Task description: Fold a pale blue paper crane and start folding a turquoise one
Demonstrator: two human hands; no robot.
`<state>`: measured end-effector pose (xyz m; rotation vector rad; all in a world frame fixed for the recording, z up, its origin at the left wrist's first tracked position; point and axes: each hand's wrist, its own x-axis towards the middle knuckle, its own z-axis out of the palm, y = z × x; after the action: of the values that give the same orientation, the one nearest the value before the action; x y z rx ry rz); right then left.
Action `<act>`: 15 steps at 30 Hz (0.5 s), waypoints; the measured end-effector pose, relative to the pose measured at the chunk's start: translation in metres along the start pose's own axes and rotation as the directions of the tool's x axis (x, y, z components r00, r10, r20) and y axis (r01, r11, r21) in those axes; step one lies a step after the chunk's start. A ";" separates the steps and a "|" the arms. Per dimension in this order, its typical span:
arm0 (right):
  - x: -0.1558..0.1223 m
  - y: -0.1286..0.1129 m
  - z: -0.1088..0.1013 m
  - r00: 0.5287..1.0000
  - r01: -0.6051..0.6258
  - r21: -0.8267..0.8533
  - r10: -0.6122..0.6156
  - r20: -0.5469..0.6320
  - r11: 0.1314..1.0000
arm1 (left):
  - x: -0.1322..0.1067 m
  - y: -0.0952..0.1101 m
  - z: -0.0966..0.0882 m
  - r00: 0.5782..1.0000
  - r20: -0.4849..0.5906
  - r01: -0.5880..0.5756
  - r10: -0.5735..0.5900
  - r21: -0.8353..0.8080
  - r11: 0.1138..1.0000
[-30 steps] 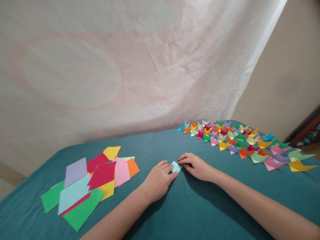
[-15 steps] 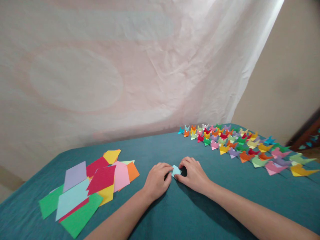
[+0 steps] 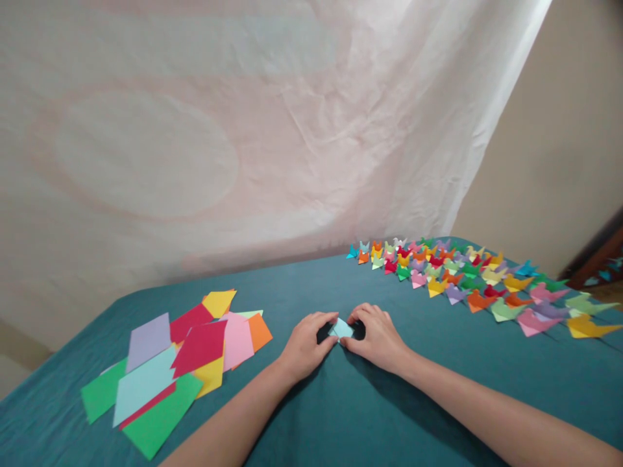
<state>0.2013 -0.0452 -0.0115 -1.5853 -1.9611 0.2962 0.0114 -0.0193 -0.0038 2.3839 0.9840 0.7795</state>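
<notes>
A small light-blue folded paper [image 3: 341, 329] lies on the teal cloth [image 3: 370, 402] in the middle of the table. My left hand [image 3: 305, 344] pinches its left side with curled fingers. On its right side my right hand [image 3: 377, 336] does the same, thumb and fingertips closed on the paper. Both hands rest on the cloth, knuckles up, and hide part of the paper.
A loose pile of flat coloured paper squares [image 3: 168, 363] lies to the left. Several rows of small folded paper birds [image 3: 467, 279] in many colours stand at the right and back. A creased white sheet [image 3: 243, 130] hangs behind the table.
My hands have drawn together around the light-blue paper. My right hand went from lying flat beside it to gripping it. My left hand's fingers have curled up onto its edge.
</notes>
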 end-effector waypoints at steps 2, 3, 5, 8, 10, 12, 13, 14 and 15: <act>-0.001 0.000 0.000 1.000 0.012 0.005 -0.012 -0.001 1.000 | 0.001 0.001 0.000 1.000 -0.006 -0.002 0.002 -0.048 0.999; -0.001 0.000 0.001 1.000 0.015 0.008 -0.015 -0.001 1.000 | 0.002 0.001 0.000 1.000 -0.010 -0.008 0.008 -0.064 0.998; -0.001 0.000 0.001 1.000 0.017 0.012 -0.017 0.001 1.000 | 0.002 0.000 0.001 1.000 -0.023 -0.015 0.014 -0.064 0.998; -0.001 0.001 0.001 1.000 0.018 0.028 -0.018 0.006 0.999 | 0.001 -0.003 0.003 0.999 -0.048 0.008 -0.008 -0.004 1.000; -0.001 0.002 0.002 1.000 0.026 0.053 -0.026 0.008 0.998 | 0.001 -0.005 0.005 0.998 -0.053 0.022 -0.021 0.018 1.000; -0.001 0.002 0.002 0.999 0.037 0.084 -0.038 0.009 0.996 | 0.001 -0.006 0.005 0.998 -0.055 0.038 -0.037 0.003 0.999; -0.001 0.002 0.003 0.999 0.044 0.102 -0.045 0.008 0.994 | 0.001 -0.006 0.005 0.997 -0.059 0.057 -0.058 -0.019 0.998; -0.001 0.003 0.003 0.999 0.051 0.120 -0.052 0.008 0.991 | 0.002 -0.005 0.005 0.994 -0.063 0.085 -0.088 -0.048 0.995; -0.001 0.003 0.004 0.998 0.057 0.139 -0.058 0.005 0.989 | 0.003 -0.004 0.004 0.991 -0.065 0.115 -0.121 -0.082 0.990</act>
<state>0.2016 -0.0446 -0.0164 -1.4388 -1.9450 0.4087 0.0139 -0.0151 -0.0083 2.2237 1.0917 0.8457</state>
